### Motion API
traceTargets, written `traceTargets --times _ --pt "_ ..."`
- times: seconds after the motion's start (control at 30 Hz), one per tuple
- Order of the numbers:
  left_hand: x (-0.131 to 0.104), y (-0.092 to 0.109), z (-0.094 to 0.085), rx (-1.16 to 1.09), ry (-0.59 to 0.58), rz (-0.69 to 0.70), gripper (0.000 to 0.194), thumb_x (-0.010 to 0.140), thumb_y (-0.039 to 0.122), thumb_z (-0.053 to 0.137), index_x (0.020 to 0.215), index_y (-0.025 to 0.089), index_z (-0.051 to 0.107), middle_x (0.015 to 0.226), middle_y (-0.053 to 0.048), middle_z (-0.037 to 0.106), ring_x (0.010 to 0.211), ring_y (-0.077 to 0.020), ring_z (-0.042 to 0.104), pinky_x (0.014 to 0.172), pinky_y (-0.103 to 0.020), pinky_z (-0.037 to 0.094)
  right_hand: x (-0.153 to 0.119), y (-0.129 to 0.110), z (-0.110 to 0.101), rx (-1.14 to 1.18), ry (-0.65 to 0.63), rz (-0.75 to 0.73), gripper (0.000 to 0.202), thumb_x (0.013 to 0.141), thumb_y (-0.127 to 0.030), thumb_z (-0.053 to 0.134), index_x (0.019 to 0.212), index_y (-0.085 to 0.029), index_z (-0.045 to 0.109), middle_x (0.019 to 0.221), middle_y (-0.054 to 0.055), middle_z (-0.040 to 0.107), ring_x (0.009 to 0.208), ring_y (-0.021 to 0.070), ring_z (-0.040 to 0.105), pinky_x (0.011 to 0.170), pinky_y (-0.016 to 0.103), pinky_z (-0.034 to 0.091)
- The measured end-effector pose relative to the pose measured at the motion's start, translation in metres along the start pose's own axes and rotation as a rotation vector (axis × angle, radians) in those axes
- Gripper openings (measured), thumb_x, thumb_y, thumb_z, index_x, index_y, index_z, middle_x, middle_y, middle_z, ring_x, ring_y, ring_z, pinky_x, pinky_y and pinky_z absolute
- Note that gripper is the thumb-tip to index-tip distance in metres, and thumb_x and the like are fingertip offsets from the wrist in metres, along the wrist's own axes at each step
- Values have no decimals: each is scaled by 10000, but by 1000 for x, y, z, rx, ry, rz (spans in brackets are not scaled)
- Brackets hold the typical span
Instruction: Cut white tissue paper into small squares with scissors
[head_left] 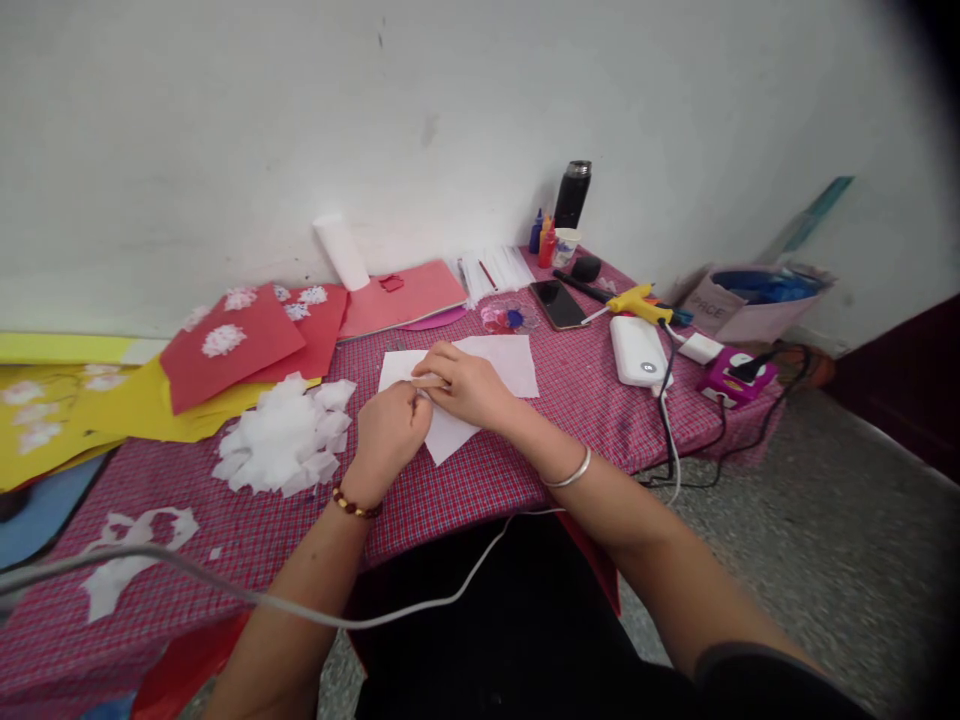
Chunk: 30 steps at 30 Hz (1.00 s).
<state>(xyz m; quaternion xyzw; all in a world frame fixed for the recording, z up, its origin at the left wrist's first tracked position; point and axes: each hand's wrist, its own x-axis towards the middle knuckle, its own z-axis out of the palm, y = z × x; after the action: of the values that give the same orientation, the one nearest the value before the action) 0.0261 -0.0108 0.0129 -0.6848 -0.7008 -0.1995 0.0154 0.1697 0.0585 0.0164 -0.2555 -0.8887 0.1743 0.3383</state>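
Over white paper sheets (495, 360) at the table's near middle, my two hands meet. A short, flat tan strip (429, 383), maybe a wooden stick, runs between them. My right hand (469, 385) is closed with thumb and fingers on this strip. My left hand (391, 432) is curled into a fist at the strip's other end, its fingertips turned under, so its hold is partly hidden. Left of that fist lies a heap of cut white tissue pieces (289, 438).
Red cards with paper flowers (251, 345) and yellow sheets (142, 405) lie left. Toward the right are a phone (557, 303), a yellow glue gun (634, 302), a white power bank (640, 350) and a purple power adapter (739, 377). A white cable (360, 622) crosses my lap.
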Motion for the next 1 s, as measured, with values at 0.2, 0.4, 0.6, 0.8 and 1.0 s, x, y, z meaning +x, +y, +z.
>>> traceTargets --times 0.2,0.4,0.6,0.8,1.0 --pt "-1 2 1 55 -4 33 262 862 220 407 698 177 606 738 -112 676 649 -231 572 575 -339 253 0 0 1 5 0 8 122 919 -149 527 944 -186 641 1039 65 621 932 176 595 790 283 432" --pt "-2 2 2 54 14 22 255 848 214 433 635 190 572 674 -92 627 597 -212 535 565 -336 249 2 5 4 126 129 14 106 855 -98 514 824 -183 569 861 27 563 827 165 561 753 278 418" --pt "1 -1 1 -100 57 -48 203 863 323 494 707 204 544 611 -24 556 568 -182 485 558 -310 244 4 13 9 210 196 35 109 819 -98 507 778 -199 510 786 1 527 753 155 521 698 273 384" --pt "10 -10 7 -795 58 -212 198 792 361 540 671 207 519 585 22 531 533 -139 488 519 -262 336 3 9 10 255 185 32 89 835 -134 519 772 -197 518 766 -2 537 708 143 498 659 268 362" --pt "15 -9 6 -1351 -86 -526 180 632 332 659 623 190 548 468 36 545 393 -122 487 428 -247 390 7 14 13 480 203 238 43 813 -172 537 781 -198 526 697 -40 501 616 119 439 598 255 341"
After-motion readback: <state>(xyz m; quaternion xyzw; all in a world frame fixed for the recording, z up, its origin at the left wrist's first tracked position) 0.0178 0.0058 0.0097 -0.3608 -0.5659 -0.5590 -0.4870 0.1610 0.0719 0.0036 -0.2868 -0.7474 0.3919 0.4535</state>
